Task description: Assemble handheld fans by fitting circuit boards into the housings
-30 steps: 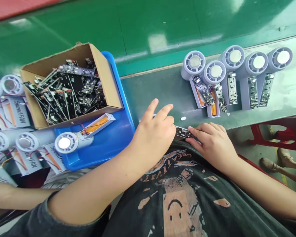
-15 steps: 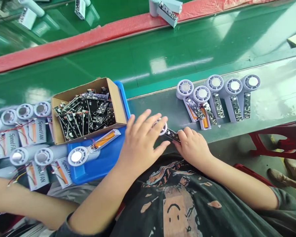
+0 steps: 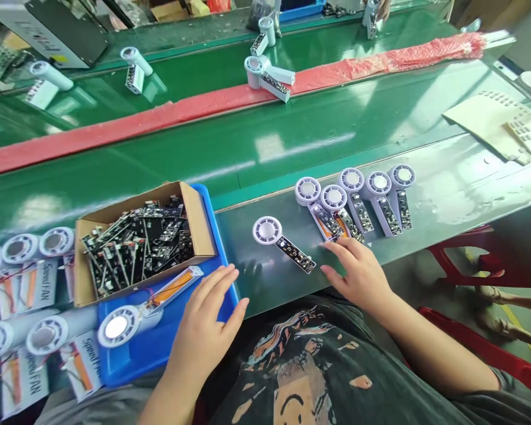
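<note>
Left hand [image 3: 201, 339] open, fingers apart, empty, over edge of blue tray [image 3: 128, 369]. Fan [image 3: 287, 243] with circuit board flat on mat [image 3: 243, 248], between hands, just left of right fingertips, untouched. Right hand [image 3: 358, 277] open, fingers apart, beside other fans [image 3: 334, 198].

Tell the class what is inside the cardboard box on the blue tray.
Black circuit boards fill the cardboard box; its floor and any lower boards are covered.
</note>
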{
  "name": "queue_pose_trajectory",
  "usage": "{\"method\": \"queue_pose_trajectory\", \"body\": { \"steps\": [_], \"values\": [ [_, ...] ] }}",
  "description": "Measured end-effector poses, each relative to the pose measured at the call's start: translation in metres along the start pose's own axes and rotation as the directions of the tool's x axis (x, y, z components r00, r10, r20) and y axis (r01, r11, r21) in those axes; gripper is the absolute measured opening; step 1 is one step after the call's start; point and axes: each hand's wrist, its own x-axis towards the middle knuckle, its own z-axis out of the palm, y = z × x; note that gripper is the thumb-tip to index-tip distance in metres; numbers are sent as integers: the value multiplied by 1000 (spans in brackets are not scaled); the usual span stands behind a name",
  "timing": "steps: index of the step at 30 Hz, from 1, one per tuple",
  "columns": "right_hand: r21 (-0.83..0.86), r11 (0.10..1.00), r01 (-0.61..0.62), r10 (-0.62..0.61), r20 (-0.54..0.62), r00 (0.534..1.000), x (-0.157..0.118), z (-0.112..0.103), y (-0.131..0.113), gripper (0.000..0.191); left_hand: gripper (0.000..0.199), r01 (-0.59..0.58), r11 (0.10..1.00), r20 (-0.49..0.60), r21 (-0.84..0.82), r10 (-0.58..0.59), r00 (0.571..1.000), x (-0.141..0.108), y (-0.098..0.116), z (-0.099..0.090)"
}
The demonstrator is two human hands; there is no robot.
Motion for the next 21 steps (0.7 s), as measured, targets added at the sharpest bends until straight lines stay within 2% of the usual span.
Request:
{"method": "queue_pose_trajectory", "body": {
  "steps": [3, 6, 9, 12, 14, 17, 19, 21],
  "values": [
    [-36, 998, 60, -62, -51, 997, -1, -1, 4, 25, 23, -52, 999, -61, -17, 51, 997, -16, -2, -7],
    [-43, 985, 169, -171, -50, 984, 6, 11, -6, 26, 20, 5, 1000, -171, 13, -2, 985, -34, -6, -19],
    [-75, 962, 261, -261, 10, 965, 16, 28, -14, 29, 18, 171, 980, -324, 101, -130, 937, -55, -22, -32],
    [-69, 954, 292, -293, -3, 956, 30, 43, -9, 30, 20, 410, 885, -425, 221, -291, 857, -75, -47, -42],
    [-71, 955, 288, -291, -27, 956, 38, 47, -4, 32, 31, 541, 794, -391, 276, -422, 818, -82, -64, -44],
    [-109, 955, 277, -281, -27, 959, 43, 46, 0, 33, 57, 626, 723, -242, 293, -578, 780, -79, -81, -41],
    [-143, 958, 248, -253, -24, 967, 41, 42, -1, 32, 63, 646, 707, -171, 286, -626, 761, -73, -85, -38],
    [-161, 963, 216, -223, -23, 975, 36, 39, -5, 31, 60, 647, 715, -140, 265, -635, 759, -69, -84, -36]
  ]
}}
